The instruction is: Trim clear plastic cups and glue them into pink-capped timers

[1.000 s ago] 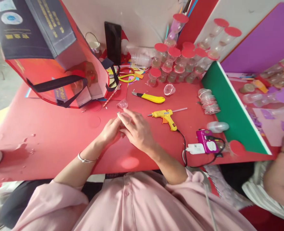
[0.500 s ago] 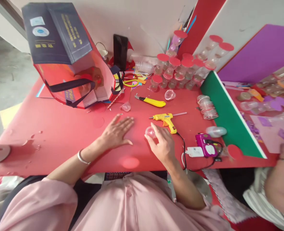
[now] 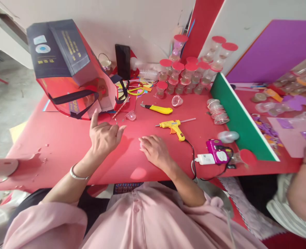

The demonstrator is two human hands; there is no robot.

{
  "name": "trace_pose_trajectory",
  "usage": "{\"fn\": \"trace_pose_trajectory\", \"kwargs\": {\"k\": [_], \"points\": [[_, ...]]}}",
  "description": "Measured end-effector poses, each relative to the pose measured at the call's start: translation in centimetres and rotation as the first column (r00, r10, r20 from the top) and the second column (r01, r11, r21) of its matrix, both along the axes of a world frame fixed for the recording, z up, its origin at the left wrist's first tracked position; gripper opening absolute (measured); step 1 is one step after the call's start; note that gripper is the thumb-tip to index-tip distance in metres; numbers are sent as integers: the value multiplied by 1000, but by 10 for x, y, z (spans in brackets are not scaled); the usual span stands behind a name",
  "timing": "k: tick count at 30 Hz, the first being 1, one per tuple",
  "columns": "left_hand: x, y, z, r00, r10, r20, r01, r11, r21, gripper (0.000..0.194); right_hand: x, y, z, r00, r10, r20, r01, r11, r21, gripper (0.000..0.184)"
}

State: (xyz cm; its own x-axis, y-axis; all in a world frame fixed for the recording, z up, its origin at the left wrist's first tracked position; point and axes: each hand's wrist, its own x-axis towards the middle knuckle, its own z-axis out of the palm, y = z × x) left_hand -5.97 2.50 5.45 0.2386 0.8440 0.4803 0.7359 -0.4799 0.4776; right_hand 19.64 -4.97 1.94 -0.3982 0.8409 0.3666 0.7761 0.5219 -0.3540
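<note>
My left hand (image 3: pixel 104 137) is raised over the red table (image 3: pixel 72 162), its index finger and thumb stretched out, the other fingers partly curled, nothing seen in it. My right hand (image 3: pixel 155 150) is closed around a small clear plastic cup (image 3: pixel 141 144), mostly covered by the fingers, close to the tabletop. Just beyond the right hand lies a yellow glue gun (image 3: pixel 173 127) with a clear stick in its back. A yellow utility knife (image 3: pixel 158 109) lies farther back. Two loose clear cups rest nearby, one (image 3: pixel 131 116) left of the knife, another (image 3: pixel 177 101) right of it.
A large paper bag (image 3: pixel 62 52) stands back left, a phone (image 3: pixel 123 61) leans on the wall. Hourglass-shaped pieces with red discs (image 3: pixel 177 67) crowd the back right, by a green divider (image 3: pixel 243 117). A purple box (image 3: pixel 216 150) trails a cord; another person's arm (image 3: pixel 304 180) is at right.
My left hand has lifted and moved left, its fingers going from spread flat to partly curled. My right hand has moved left with the small clear cup. The view has shifted slightly.
</note>
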Motion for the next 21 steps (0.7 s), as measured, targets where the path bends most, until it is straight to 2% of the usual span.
{"fn": "trace_pose_trajectory", "kwargs": {"k": [1, 3, 4, 6, 8, 9, 10, 11, 13, 14, 16, 18, 19, 21], "points": [[4, 1, 1, 1000, -9, -20, 10, 1000, 25, 19, 0, 0, 0, 1000, -16, 2, 16, 1000, -8, 39], [10, 3, 1, 999, -24, -29, 26, 998, 57, 17, 2, -1, 1, 999, -37, -19, 37, 999, -19, 44], [12, 3, 0, 999, -28, -18, 29, 998, 53, 13, 3, -2, 1, 999, -22, -27, 21, 999, -36, 45], [13, 5, -4, 1000, -19, 14, 19, 1000, 25, 19, 5, -2, -1, 997, 56, -50, -60, 994, -95, 39], [12, 6, -7, 1000, 3, 24, -4, 1000, 21, 19, 7, 0, -3, 980, 107, -165, -129, 983, -133, 30], [12, 7, -9, 1000, 18, 21, -18, 999, 36, 21, 8, 1, -3, 959, 86, -270, -128, 982, -142, 28], [12, 7, -9, 999, 27, 24, -29, 998, 58, 27, 9, 2, -3, 916, 32, -399, -104, 981, -161, 29], [13, 7, -8, 999, 27, 35, -29, 997, 75, 34, 10, 4, -2, 841, -46, -538, -72, 978, -196, 32], [19, 5, -5, 996, -26, 83, 21, 998, 58, 39, 10, 8, 0, 615, -217, -758, -58, 946, -318, 39], [24, 3, -3, 989, -83, 120, 81, 996, 22, 41, 9, 10, 2, 493, -291, -820, -94, 919, -383, 43], [37, -4, -1, 951, -215, 221, 238, 968, -84, 64, 4, 13, 3, 307, -385, -870, -222, 860, -459, 48], [51, -14, -1, 890, -292, 350, 375, 906, -197, 80, -5, 14, 2, 232, -427, -874, -334, 809, -484, 50], [56, -20, -3, 862, -291, 416, 417, 873, -253, 78, -10, 13, 0, 225, -436, -872, -362, 793, -490, 51], [63, -32, -7, 830, -223, 511, 439, 827, -352, 66, -18, 9, -3, 262, -439, -860, -370, 777, -509, 51]]}}
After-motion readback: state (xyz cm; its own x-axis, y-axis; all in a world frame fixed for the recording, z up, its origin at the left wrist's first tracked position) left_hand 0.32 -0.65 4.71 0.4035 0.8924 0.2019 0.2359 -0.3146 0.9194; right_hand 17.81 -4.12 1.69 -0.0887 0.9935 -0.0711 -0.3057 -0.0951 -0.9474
